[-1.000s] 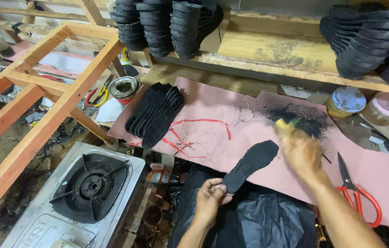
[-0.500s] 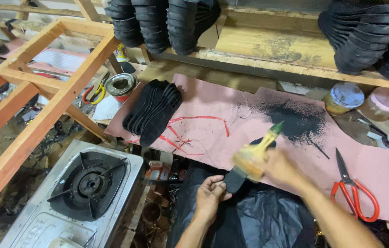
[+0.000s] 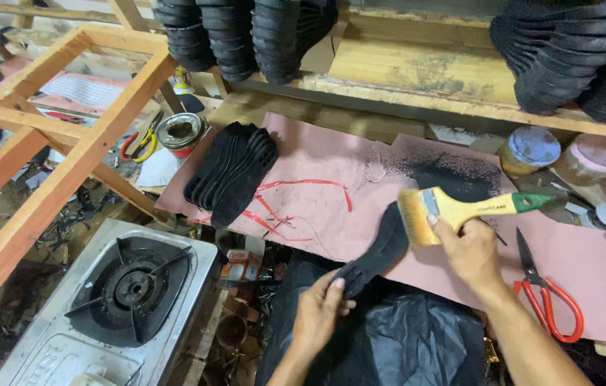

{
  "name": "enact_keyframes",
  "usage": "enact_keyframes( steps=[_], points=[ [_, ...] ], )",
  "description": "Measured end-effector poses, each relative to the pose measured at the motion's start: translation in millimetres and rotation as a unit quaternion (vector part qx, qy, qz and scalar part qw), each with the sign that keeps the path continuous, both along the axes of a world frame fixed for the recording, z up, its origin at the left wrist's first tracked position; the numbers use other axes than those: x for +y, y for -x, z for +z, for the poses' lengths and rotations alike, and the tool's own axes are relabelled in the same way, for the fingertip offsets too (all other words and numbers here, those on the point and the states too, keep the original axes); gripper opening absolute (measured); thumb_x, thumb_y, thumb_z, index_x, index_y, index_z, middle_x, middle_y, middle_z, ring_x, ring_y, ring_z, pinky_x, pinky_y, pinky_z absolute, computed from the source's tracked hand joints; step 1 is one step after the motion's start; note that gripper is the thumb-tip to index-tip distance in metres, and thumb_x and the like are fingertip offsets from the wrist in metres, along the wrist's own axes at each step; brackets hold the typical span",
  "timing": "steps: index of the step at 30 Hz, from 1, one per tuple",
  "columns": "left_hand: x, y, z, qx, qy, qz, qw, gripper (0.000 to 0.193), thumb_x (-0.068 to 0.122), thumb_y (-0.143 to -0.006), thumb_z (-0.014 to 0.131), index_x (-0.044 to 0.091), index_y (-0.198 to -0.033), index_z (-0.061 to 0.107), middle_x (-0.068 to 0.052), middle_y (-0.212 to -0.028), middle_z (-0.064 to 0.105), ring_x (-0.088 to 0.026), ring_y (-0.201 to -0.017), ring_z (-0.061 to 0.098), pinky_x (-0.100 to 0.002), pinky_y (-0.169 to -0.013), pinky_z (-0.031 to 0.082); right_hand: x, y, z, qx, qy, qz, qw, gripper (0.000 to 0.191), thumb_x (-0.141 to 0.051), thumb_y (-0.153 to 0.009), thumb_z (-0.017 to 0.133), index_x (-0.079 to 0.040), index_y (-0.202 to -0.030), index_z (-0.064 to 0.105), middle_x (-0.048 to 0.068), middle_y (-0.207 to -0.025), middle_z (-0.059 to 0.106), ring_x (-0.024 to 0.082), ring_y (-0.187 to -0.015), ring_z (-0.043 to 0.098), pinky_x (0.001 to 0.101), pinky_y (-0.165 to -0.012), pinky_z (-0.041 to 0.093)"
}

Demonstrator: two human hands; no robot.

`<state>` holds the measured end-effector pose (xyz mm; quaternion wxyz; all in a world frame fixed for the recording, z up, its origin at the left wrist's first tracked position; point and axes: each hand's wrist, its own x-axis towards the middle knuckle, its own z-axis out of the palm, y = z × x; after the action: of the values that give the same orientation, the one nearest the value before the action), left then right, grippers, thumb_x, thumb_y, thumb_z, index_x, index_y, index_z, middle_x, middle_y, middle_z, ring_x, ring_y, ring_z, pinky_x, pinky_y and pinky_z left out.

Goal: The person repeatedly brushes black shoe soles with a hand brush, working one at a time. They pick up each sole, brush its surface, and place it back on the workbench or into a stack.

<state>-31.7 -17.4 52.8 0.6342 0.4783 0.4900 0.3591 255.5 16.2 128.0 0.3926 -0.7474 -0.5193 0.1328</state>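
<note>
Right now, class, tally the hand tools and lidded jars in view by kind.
Brush: 1
Scissors: 2, red and yellow-red
Jars: 2, blue lid and pink lid
Total: 5

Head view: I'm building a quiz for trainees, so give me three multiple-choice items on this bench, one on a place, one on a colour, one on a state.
1. Where do the scissors lie?
A. on the gas stove
B. on the pink sheet, beyond the right hand
C. on the upper shelf

2. What colour is the brush handle?
A. yellow with a green end
B. all red
C. blue

3. What state is the black sole in?
A. lying in the stack
B. hanging on the wooden frame
C. held up by the left hand

Answers:
1 B: the red handles rest on the pink sheet, past the right hand.
2 A: yellow shaft, green tip.
3 C: the left hand has its fingers on the sole's lower end.
</note>
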Motion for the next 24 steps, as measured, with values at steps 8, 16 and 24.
enact_keyframes(
  steps=[8,16,24],
  points=[
    [-3,11,-61,-0.165,0.156,0.028,0.974,0.046,0.017,-0.105,0.045,-0.001,-0.147,0.046,-0.016,-0.11,0.072,-0.026,-0.087,0.08,-0.032,-0.073,0.065,0,66,-29,-0.029,0.25,0.272,0.929,0.033,-0.03,-0.084,0.08,0.003,-0.087,0.077,0.015,-0.071,0.075,0.018,-0.067,0.074,0.0366,-0.065,0.059],
    [-2,12,-50,-0.119,0.056,-0.005,0.991,0.046,0.019,-0.105,0.042,-0.001,-0.145,0.05,-0.011,-0.115,0.075,-0.019,-0.085,0.078,-0.028,-0.074,0.064,47,14,-24,0.037,0.182,0.222,0.957,0.037,-0.034,-0.087,0.075,0.002,-0.096,0.076,0.014,-0.072,0.078,0.017,-0.063,0.074,0.0349,-0.064,0.059],
    [9,25,15,-0.044,-0.06,-0.011,0.997,0.044,0.018,-0.105,0.046,-0.001,-0.144,0.052,-0.014,-0.111,0.076,-0.017,-0.088,0.077,-0.027,-0.079,0.062,35,-9,-42,0.026,-0.035,-0.018,0.999,0.039,-0.033,-0.097,0.073,0.006,-0.099,0.073,0.013,-0.08,0.073,0.017,-0.068,0.066,0.0363,-0.066,0.051]
  ],
)
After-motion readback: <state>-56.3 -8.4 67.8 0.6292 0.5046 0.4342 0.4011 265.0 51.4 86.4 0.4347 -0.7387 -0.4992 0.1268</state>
